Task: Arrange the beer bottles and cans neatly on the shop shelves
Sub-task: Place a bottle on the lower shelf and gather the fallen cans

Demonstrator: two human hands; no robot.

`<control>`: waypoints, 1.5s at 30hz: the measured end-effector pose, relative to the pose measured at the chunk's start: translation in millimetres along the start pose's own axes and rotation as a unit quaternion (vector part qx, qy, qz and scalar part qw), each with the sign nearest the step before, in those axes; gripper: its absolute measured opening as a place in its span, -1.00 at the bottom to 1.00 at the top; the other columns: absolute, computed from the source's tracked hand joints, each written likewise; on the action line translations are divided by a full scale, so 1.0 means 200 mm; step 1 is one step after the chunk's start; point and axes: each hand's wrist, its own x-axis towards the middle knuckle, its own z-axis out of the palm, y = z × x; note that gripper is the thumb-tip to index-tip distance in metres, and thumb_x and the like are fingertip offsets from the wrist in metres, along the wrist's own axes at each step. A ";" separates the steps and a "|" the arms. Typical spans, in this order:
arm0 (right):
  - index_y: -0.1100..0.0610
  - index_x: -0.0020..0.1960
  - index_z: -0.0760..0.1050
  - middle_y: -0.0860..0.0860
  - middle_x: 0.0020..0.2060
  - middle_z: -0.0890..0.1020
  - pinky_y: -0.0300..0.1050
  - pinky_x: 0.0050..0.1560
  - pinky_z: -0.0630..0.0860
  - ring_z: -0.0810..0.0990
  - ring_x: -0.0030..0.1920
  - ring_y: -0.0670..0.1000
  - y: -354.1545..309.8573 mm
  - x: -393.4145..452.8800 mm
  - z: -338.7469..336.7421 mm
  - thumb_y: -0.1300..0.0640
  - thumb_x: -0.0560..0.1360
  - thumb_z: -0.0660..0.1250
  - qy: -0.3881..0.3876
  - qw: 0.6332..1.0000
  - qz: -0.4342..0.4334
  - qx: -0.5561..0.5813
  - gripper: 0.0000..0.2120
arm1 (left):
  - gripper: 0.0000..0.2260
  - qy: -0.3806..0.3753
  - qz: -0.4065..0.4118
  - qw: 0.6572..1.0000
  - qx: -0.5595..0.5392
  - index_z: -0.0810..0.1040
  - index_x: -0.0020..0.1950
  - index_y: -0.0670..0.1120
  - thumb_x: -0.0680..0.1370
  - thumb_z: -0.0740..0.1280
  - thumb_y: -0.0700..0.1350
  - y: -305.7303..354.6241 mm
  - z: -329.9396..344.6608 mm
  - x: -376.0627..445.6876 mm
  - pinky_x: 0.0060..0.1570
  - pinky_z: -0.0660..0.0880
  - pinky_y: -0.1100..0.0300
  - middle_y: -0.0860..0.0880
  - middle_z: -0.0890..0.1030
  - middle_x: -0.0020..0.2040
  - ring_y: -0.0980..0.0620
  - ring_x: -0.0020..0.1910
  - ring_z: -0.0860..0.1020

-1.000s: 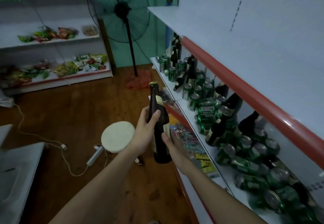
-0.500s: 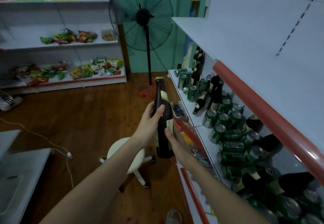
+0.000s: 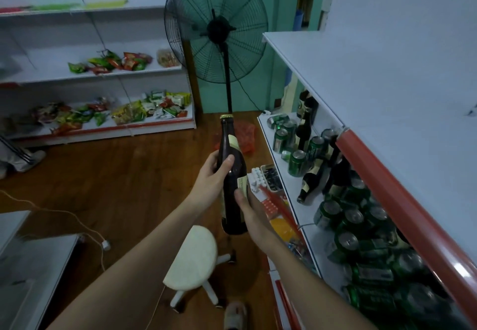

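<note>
- Your left hand gripped the upright brown bottle at its shoulder.
- Your right hand clasped its lower body, beside the shelf front edge.

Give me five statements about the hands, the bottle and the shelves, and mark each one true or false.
1. Both hands hold the brown beer bottle. True: left hand, right hand.
2. The bottle's cap is off. False: a gold cap is on.
3. The top right shelf is packed with cans. False: it shows none.
4. Green cans lie jumbled among dark bottles on the shelf below. True.
5. The white stool stands on a shelf. False: on the floor.
</note>
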 end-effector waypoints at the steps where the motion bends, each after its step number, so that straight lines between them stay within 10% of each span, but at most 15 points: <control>1: -0.19 0.42 0.38 -0.23 0.24 0.58 -0.23 0.23 0.48 0.54 0.26 -0.21 0.00 0.06 0.00 -0.28 0.54 0.19 -0.003 1.000 0.000 0.002 -0.52 | -0.53 -0.001 -0.002 1.000 -0.002 0.43 0.35 -0.04 0.52 0.31 0.15 0.00 -0.01 0.06 0.21 0.54 -0.01 -0.07 0.61 0.20 0.00 0.15 0.62; 12: -0.13 0.30 0.34 -0.34 0.06 0.51 -0.57 -0.13 0.41 0.52 -0.06 -0.52 -0.11 0.87 -0.10 -0.05 0.65 0.15 -0.030 0.999 0.027 0.026 -0.77 | -0.50 -0.007 0.018 1.000 -0.002 0.43 0.36 -0.01 0.49 0.30 0.19 0.00 -0.17 0.85 0.23 0.53 0.02 0.00 0.59 0.21 0.07 0.18 0.59; 20: -0.08 0.49 0.34 -0.19 0.28 0.57 -0.11 0.37 0.43 0.54 0.27 -0.21 -0.21 1.42 -0.14 -0.28 0.50 0.30 -0.060 0.997 0.042 0.017 -0.38 | -0.50 -0.006 0.048 0.999 -0.020 0.42 0.37 -0.05 0.50 0.26 0.15 0.01 -0.31 1.35 0.12 0.56 0.22 -0.02 0.58 0.20 0.08 0.17 0.58; 26: -0.15 0.29 0.50 -0.08 0.24 0.63 0.16 0.43 0.36 0.57 0.29 -0.01 -0.23 1.84 -0.25 -0.16 0.46 0.38 -0.094 0.991 0.080 0.045 -0.59 | -0.51 -0.007 0.020 0.998 -0.051 0.42 0.39 -0.04 0.51 0.31 0.14 -0.04 -0.37 1.73 0.16 0.56 0.08 -0.03 0.60 0.21 0.04 0.18 0.60; 45: -0.05 0.28 0.53 -0.01 0.17 0.67 0.15 0.38 0.43 0.62 0.21 0.02 -0.22 2.76 -0.59 -0.16 0.40 0.44 -0.038 0.993 0.074 0.082 -0.52 | -0.58 -0.040 -0.082 0.988 -0.123 0.48 0.32 -0.07 0.50 0.38 0.03 -0.13 -0.29 2.78 0.26 0.47 -0.19 -0.16 0.58 0.22 -0.15 0.22 0.57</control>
